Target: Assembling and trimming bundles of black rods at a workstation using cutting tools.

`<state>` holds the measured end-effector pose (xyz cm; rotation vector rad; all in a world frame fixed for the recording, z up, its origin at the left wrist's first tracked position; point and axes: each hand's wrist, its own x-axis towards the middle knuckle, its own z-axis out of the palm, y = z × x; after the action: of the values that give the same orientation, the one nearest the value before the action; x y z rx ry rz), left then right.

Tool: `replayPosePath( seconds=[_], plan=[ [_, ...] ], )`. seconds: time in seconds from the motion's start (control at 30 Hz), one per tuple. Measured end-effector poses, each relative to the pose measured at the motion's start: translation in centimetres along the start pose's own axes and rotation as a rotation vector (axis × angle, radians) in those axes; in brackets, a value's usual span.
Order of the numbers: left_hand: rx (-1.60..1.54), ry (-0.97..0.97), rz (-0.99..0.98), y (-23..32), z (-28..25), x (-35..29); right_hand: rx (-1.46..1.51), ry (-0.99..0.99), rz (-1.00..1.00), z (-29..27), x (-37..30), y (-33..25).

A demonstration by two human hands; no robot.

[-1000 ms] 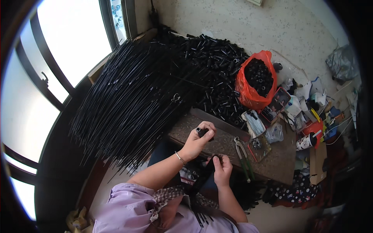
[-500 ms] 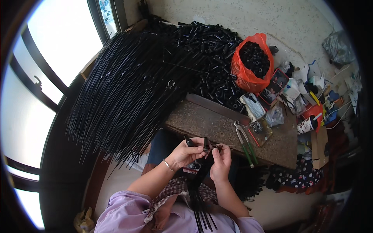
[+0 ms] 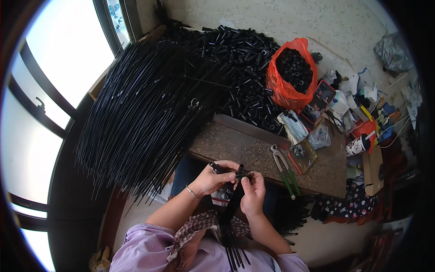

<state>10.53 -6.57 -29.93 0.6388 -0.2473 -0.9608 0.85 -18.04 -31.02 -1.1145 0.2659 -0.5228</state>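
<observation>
My left hand (image 3: 211,181) is closed around small black tube-like parts (image 3: 217,167); one sticks out beyond the index finger and another stands by the fingertips. My right hand (image 3: 253,194) sits close beside it, thumb and fingers pinched on a thin wire (image 3: 244,175) that crosses by the black part. How the wire is joined to the part is too small to tell. Below the hands, a bundle of long black rods (image 3: 229,242) lies across my lap over a checked cloth (image 3: 199,225).
A thick sheaf of black rods (image 3: 140,113) overhangs the workbench (image 3: 226,143) at left. Behind lies a heap of black tubes (image 3: 253,86) and a red bag (image 3: 290,95) of black parts. Green-handled pincers (image 3: 283,170), a phone (image 3: 319,102) and a patterned cup (image 3: 357,146) are at right.
Both hands have shifted slightly left. The right hand's fingers have closed in more tightly on the wire, and the black part in my left hand has tilted flatter.
</observation>
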Motion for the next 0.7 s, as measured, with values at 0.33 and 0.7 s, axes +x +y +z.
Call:
replayPosePath(
  seconds=[0.33,0.7],
  plan=[
    [0.942,0.048,0.536,-0.5,0.4,-0.1,-0.054,0.059,-0.034,0.2,0.0,0.5],
    [1.098,-0.006,0.404,2.3,2.5,0.0,0.304,-0.070,0.255,-1.4,0.3,1.3]
  ],
)
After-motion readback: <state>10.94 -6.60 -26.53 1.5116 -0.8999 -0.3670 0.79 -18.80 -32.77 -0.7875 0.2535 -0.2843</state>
